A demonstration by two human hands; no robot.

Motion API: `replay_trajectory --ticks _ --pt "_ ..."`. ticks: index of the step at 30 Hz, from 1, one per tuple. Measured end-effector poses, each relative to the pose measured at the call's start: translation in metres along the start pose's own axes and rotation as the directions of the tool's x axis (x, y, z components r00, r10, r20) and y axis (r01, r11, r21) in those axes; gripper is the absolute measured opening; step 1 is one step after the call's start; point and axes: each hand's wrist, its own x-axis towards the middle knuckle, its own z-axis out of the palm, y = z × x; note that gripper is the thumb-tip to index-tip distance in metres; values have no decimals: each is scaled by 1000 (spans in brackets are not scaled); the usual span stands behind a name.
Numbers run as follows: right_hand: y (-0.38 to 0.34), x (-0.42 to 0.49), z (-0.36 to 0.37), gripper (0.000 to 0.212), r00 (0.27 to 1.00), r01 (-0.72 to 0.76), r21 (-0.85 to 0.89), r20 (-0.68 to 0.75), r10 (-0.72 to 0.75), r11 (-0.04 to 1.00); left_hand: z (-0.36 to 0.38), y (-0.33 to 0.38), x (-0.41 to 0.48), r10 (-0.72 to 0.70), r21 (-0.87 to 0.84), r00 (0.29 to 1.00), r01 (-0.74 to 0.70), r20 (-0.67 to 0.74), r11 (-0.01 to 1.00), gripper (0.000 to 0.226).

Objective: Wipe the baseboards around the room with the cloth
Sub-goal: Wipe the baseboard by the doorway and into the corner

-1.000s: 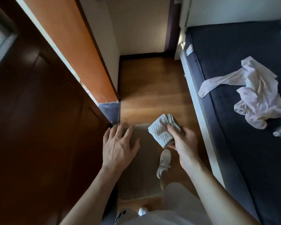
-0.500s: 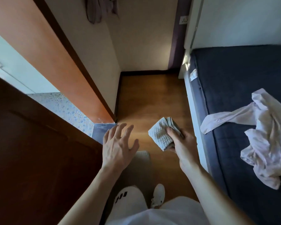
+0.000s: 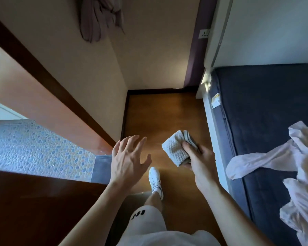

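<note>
Cloth: a waffle-weave textile is noted, matt and nubbly. Floor: smooth wood is recorded, with a soft sheen. Baseboard: dark wood, low gloss. Door: dark brown wood is seen, polished, with faint reflections. Pebble flooring beyond the doorway: small stones are set in grout, rough. Mattress cover: dark blue fabric, matt. Garment on it: thin pale cloth, crumpled, matt.

no legible txt, black marks on white shorts unreadable, mattress tag too small
</note>
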Motion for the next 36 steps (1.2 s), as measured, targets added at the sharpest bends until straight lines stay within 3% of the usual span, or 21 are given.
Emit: replay_trajectory --ticks 10,18,23,29,36 --pt "-73 157 121 18 997 -30 28 76 27 999 5 -56 185 8 -40 999 -9 -35 999 54" --pt "-97 270 174 19 994 -64 35 92 61 997 15 -85 293 -74 -45 997 75 23 996 55" --pt "-112 351 206 12 991 -46 -56 127 53 997 29 -99 360 -141 -39 990 141 -2 989 54" --pt "-164 468 255 14 948 80 -268 317 9 960 45 -105 450 -319 -6 946 319 -67 948 50" --pt "-224 568 336 9 790 194 -367 608 77 910 55 -103 519 -582 0 798 589 -158 808 53"
